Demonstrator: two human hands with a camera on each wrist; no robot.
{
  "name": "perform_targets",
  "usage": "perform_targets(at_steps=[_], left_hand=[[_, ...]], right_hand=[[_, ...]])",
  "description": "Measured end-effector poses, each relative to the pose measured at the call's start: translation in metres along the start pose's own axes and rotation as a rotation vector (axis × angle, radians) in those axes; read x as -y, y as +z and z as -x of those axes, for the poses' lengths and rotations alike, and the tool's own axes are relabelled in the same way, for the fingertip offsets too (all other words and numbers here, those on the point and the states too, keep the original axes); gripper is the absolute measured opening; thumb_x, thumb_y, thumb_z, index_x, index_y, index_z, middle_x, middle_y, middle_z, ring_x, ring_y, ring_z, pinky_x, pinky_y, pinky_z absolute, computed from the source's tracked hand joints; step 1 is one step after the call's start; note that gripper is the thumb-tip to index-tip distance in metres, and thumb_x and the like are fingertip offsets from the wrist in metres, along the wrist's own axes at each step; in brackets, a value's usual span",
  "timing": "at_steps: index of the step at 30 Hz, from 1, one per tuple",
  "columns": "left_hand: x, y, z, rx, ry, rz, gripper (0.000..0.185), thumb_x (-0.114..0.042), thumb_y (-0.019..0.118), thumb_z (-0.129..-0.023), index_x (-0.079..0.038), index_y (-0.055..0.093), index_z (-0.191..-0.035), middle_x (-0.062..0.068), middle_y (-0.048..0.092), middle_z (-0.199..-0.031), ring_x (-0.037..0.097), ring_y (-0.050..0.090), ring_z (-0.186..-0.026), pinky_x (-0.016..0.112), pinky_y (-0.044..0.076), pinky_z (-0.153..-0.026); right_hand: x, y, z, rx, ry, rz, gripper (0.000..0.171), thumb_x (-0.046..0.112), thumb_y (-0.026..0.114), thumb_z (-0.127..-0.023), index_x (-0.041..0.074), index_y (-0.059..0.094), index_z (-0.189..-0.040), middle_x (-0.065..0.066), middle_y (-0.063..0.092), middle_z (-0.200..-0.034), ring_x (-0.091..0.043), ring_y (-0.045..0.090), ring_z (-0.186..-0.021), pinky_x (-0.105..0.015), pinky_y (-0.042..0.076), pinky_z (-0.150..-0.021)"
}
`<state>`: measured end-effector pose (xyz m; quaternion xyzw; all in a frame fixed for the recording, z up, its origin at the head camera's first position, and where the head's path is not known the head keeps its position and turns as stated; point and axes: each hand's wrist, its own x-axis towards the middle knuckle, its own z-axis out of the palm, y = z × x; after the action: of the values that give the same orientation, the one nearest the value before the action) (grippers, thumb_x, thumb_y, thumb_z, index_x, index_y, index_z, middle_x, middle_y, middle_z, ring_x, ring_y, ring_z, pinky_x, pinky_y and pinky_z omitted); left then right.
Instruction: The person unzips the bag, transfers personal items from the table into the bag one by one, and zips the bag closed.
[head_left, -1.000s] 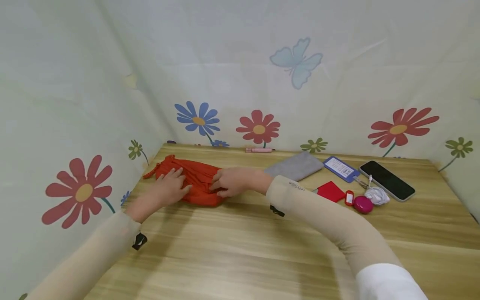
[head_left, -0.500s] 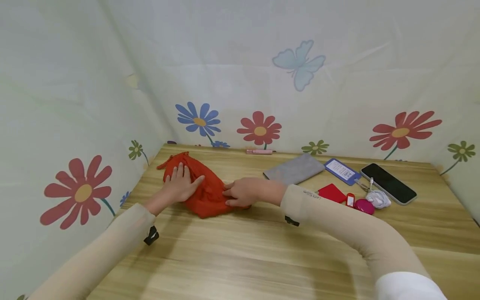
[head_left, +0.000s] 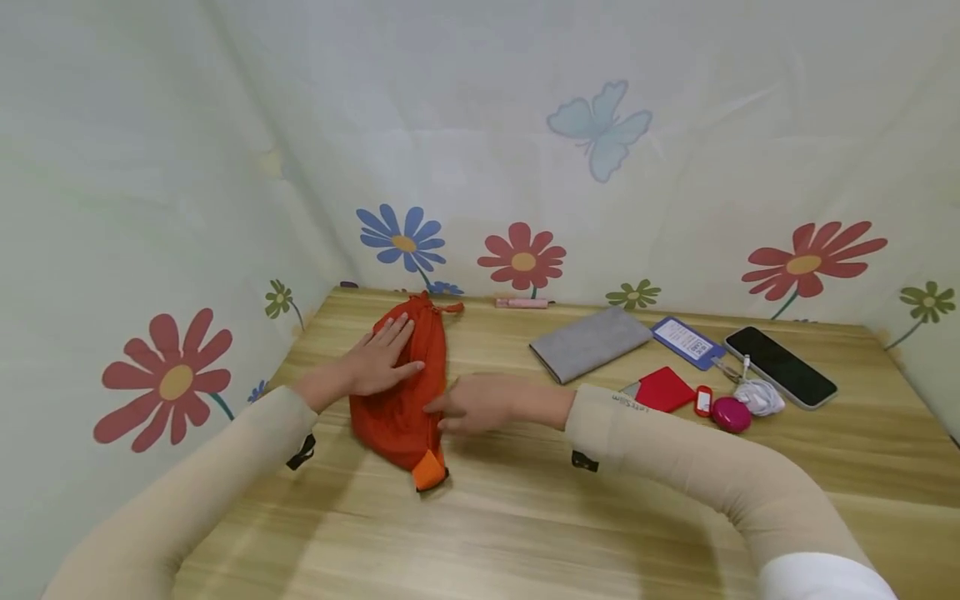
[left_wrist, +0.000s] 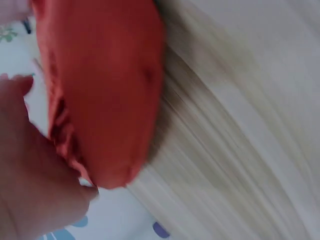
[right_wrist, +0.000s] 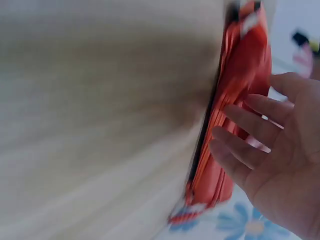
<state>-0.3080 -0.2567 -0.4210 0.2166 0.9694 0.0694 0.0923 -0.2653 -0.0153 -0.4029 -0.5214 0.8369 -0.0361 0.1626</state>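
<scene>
A red-orange fabric bag (head_left: 397, 421) lies on the wooden table at the left, its long side running away from me. At its near end sits a bright orange tab (head_left: 429, 471), at its far end a short cord or pull. With fingers spread, my left hand (head_left: 372, 365) rests on the bag's upper left part. On the other side, my right hand (head_left: 480, 402) has its fingertips at the bag's right edge, the fingers extended in the right wrist view. The bag's smooth side (left_wrist: 110, 90) fills much of the left wrist view; its contents are hidden.
Right of the bag lie a grey flat pouch (head_left: 591, 342), a blue card holder (head_left: 686, 342), a black-screened phone (head_left: 780, 367), a red card-like item (head_left: 664, 390), a small red tag (head_left: 702, 401), a magenta round case (head_left: 731, 414) and a white cable (head_left: 760, 397). A pink tube (head_left: 522, 303) lies behind.
The bag has turned from lying crosswise to pointing away from me, and its orange tab now shows. My left hand has shifted right with it; the right hand stays at its right side.
</scene>
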Motion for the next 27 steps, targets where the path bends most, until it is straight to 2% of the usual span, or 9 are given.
perform_targets(at_steps=[2,5,8,11,17,22,25,27], left_hand=[[-0.007,-0.002,0.000,-0.046,-0.049,0.039,0.088,-0.056,0.042,-0.105,0.000,0.005,-0.162,0.022,0.001,-0.169,0.044,0.001,-0.155,0.067,0.007,-0.120],[-0.019,-0.004,-0.006,-0.083,-0.124,0.065,0.092,-0.060,0.042,-0.103,-0.002,0.003,-0.163,0.023,0.000,-0.169,0.045,-0.001,-0.154,0.069,0.006,-0.119],[-0.027,-0.002,-0.015,-0.068,-0.184,0.033,0.095,-0.066,0.039,-0.101,-0.005,0.001,-0.164,0.020,-0.002,-0.169,0.043,-0.003,-0.155,0.067,0.003,-0.120],[-0.030,0.001,-0.021,-0.036,-0.210,-0.004,0.094,-0.064,0.039,-0.102,-0.006,-0.002,-0.163,0.019,-0.006,-0.170,0.043,-0.003,-0.155,0.067,0.003,-0.120],[-0.027,0.010,-0.026,-0.027,-0.180,-0.003,0.084,-0.037,0.047,-0.108,0.001,-0.006,-0.161,0.023,-0.007,-0.168,0.045,0.003,-0.154,0.067,0.012,-0.120],[-0.023,0.010,-0.027,-0.050,-0.121,0.086,0.066,-0.012,0.032,-0.111,0.007,-0.010,-0.158,0.026,-0.007,-0.167,0.046,0.005,-0.153,0.064,0.017,-0.120],[-0.020,0.010,-0.027,-0.083,-0.110,0.131,0.060,-0.007,0.024,-0.110,0.009,-0.008,-0.158,0.027,-0.002,-0.167,0.044,0.010,-0.153,0.059,0.019,-0.121],[-0.018,0.011,-0.026,-0.120,-0.100,0.153,0.058,-0.006,0.023,-0.110,0.009,-0.005,-0.158,0.028,0.004,-0.167,0.043,0.020,-0.151,0.055,0.025,-0.120]], right_hand=[[-0.016,-0.009,0.002,-0.037,0.058,-0.023,0.042,0.026,0.054,-0.106,0.011,0.059,-0.145,-0.005,0.067,-0.134,-0.016,0.064,-0.118,-0.033,0.049,-0.106],[-0.038,-0.020,0.004,-0.077,0.156,-0.014,0.039,0.020,0.054,-0.105,0.008,0.061,-0.141,-0.008,0.063,-0.139,-0.022,0.058,-0.129,-0.038,0.044,-0.111],[-0.053,-0.026,0.004,-0.088,0.217,-0.024,0.038,0.016,0.054,-0.105,0.005,0.061,-0.141,-0.011,0.062,-0.141,-0.026,0.055,-0.134,-0.041,0.041,-0.114],[-0.062,-0.025,0.003,-0.087,0.232,-0.040,0.039,0.014,0.054,-0.104,0.003,0.061,-0.141,-0.012,0.061,-0.141,-0.027,0.054,-0.135,-0.041,0.040,-0.115],[-0.067,-0.017,-0.002,-0.081,0.228,-0.041,0.039,0.016,0.055,-0.104,0.005,0.061,-0.141,-0.011,0.061,-0.142,-0.026,0.054,-0.134,-0.039,0.040,-0.114],[-0.066,-0.017,-0.004,-0.084,0.234,-0.047,0.038,0.016,0.055,-0.105,0.006,0.061,-0.141,-0.010,0.061,-0.142,-0.026,0.054,-0.135,-0.039,0.039,-0.115],[-0.065,-0.018,-0.006,-0.087,0.232,-0.056,0.038,0.016,0.055,-0.105,0.007,0.061,-0.141,-0.010,0.061,-0.142,-0.026,0.054,-0.135,-0.039,0.039,-0.115],[-0.065,-0.017,-0.008,-0.091,0.228,-0.061,0.038,0.016,0.055,-0.105,0.007,0.061,-0.141,-0.010,0.061,-0.142,-0.027,0.053,-0.135,-0.039,0.039,-0.116]])
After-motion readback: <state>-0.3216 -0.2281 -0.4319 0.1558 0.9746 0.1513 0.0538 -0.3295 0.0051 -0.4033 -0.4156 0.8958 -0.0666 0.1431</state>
